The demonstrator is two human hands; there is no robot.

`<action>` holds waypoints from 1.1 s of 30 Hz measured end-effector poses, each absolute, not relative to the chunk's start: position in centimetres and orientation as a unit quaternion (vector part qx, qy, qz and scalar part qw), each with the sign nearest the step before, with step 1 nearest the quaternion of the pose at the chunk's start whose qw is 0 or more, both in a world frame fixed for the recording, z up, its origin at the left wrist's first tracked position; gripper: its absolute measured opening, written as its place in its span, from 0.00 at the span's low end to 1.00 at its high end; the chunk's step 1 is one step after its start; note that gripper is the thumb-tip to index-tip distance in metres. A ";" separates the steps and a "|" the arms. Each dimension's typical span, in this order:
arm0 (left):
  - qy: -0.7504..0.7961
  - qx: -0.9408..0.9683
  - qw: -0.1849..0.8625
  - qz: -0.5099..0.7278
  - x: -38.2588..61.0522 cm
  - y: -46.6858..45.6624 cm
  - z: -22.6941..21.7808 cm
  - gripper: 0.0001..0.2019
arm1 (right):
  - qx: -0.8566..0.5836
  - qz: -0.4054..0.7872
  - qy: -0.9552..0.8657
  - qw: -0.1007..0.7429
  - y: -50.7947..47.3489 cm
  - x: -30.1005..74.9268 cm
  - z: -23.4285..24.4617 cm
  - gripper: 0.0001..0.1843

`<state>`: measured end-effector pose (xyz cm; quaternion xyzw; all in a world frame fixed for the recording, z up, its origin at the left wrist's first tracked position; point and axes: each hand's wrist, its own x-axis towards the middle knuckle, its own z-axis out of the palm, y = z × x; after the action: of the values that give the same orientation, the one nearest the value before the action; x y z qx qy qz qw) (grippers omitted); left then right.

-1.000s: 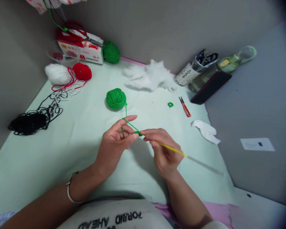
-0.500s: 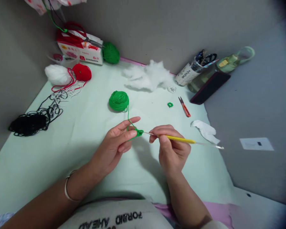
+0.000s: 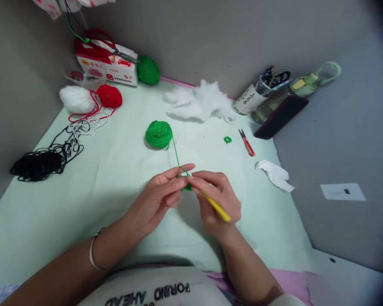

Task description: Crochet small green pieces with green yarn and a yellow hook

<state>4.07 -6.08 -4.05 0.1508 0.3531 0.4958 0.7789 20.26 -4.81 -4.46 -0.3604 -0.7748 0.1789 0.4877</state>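
My left hand [image 3: 158, 199] pinches a small green crochet piece [image 3: 187, 186] between thumb and fingers, with the green strand running over its forefinger. That strand leads back to a green yarn ball [image 3: 158, 134] lying on the pale green cloth [image 3: 92, 187]. My right hand [image 3: 217, 199] is closed around a yellow-handled crochet hook [image 3: 217, 208], whose tip sits at the green piece. The two hands touch at the fingertips in the middle of the table.
Black yarn [image 3: 35, 165], white yarn [image 3: 77, 99] and red yarn [image 3: 109, 96] lie at the left. A red-and-white box [image 3: 107, 68] and another green ball [image 3: 148, 70] stand at the back. White stuffing [image 3: 199, 103], orange snips [image 3: 247, 143], a small green ring [image 3: 227, 139], a tissue [image 3: 275, 174], a jar of tools [image 3: 258, 94], a bottle [image 3: 306, 85] and a phone [image 3: 281, 117] sit to the right.
My right hand has swung the hook back in toward the green piece, handle now pointing down at me. My left hand shifted slightly right and lower. The green ball stayed put.
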 end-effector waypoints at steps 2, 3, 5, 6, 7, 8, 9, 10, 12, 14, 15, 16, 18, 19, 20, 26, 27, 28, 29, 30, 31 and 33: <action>0.350 0.130 0.781 0.500 3.9 -5.9 -3.9 0.15 | -0.370 0.270 -0.708 0.538 -4.3 20.3 -4.2 0.14; 0.355 0.129 0.775 0.507 3.8 -5.9 -3.8 0.15 | -0.371 0.317 -0.672 0.557 -4.0 20.3 -4.1 0.12; 0.374 0.149 0.752 0.523 3.9 -5.9 -3.7 0.16 | -0.366 0.388 -0.626 0.568 -3.7 20.1 -4.0 0.10; 0.386 0.164 0.737 0.530 4.0 -6.0 -3.7 0.17 | -0.365 0.402 -0.624 0.562 -3.7 20.0 -4.1 0.10; 0.396 0.179 0.723 0.537 4.2 -6.1 -3.8 0.19 | -0.371 0.393 -0.637 0.550 -3.8 19.9 -4.3 0.10; 0.403 0.191 0.713 0.541 4.4 -6.2 -3.9 0.20 | -0.380 0.358 -0.665 0.534 -4.0 19.8 -4.5 0.11; 0.405 0.196 0.709 0.543 4.6 -6.3 -4.0 0.21 | -0.386 0.301 -0.703 0.515 -4.3 19.8 -4.7 0.12; 0.400 0.194 0.715 0.540 4.7 -6.4 -4.0 0.22 | -0.387 0.233 -0.741 0.496 -4.6 19.7 -5.0 0.14; 0.373 0.175 0.747 0.521 4.8 -6.5 -4.1 0.20 | -0.375 0.132 -0.786 0.474 -4.9 19.8 -5.3 0.19; 0.346 0.147 0.780 0.500 4.5 -6.2 -4.2 0.18 | -0.370 0.140 -0.777 0.490 -4.8 20.1 -5.2 0.19; 0.339 0.133 0.789 0.495 4.3 -6.1 -4.1 0.16 | -0.376 0.179 -0.752 0.511 -4.6 20.2 -5.1 0.17; 0.337 0.123 0.791 0.496 4.0 -5.9 -4.1 0.15 | -0.384 0.231 -0.717 0.534 -4.3 20.3 -4.8 0.15; 0.346 0.119 0.779 0.508 3.7 -5.8 -4.1 0.13 | -0.390 0.340 -0.639 0.570 -3.6 20.4 -4.4 0.10; 0.357 0.129 0.768 0.516 3.7 -5.8 -4.1 0.12 | -0.389 0.390 -0.601 0.579 -3.3 20.3 -4.3 0.09; 0.369 0.146 0.752 0.526 3.8 -5.9 -4.1 0.12 | -0.384 0.434 -0.573 0.579 -3.2 20.3 -4.2 0.09; 0.399 0.236 0.699 0.544 5.2 -6.7 -4.4 0.23 | -0.374 0.366 -0.668 0.529 -4.2 19.2 -4.4 0.12; 0.394 0.236 0.706 0.540 5.3 -6.8 -4.5 0.25 | -0.377 0.316 -0.693 0.527 -4.4 19.2 -4.5 0.14; 0.391 0.232 0.710 0.538 5.4 -6.8 -4.5 0.25 | -0.381 0.265 -0.715 0.523 -4.6 19.2 -4.7 0.16; 0.389 0.228 0.710 0.541 5.4 -6.8 -4.6 0.26 | -0.385 0.212 -0.738 0.512 -4.8 19.3 -4.9 0.18; 0.389 0.223 0.706 0.548 5.4 -6.8 -4.6 0.26 | -0.386 0.154 -0.762 0.497 -4.8 19.4 -5.2 0.19; 0.389 0.218 0.700 0.558 5.4 -6.8 -4.6 0.25 | -0.383 0.094 -0.784 0.480 -4.9 19.5 -5.4 0.19; 0.390 0.208 0.692 0.571 5.3 -6.9 -4.6 0.24 | -0.371 0.008 -0.812 0.450 -4.8 19.7 -5.8 0.20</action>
<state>5.34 -6.86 -4.60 0.2081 0.3904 0.5705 0.6919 19.73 -4.84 -5.77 -0.3706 -0.8124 0.0080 0.4501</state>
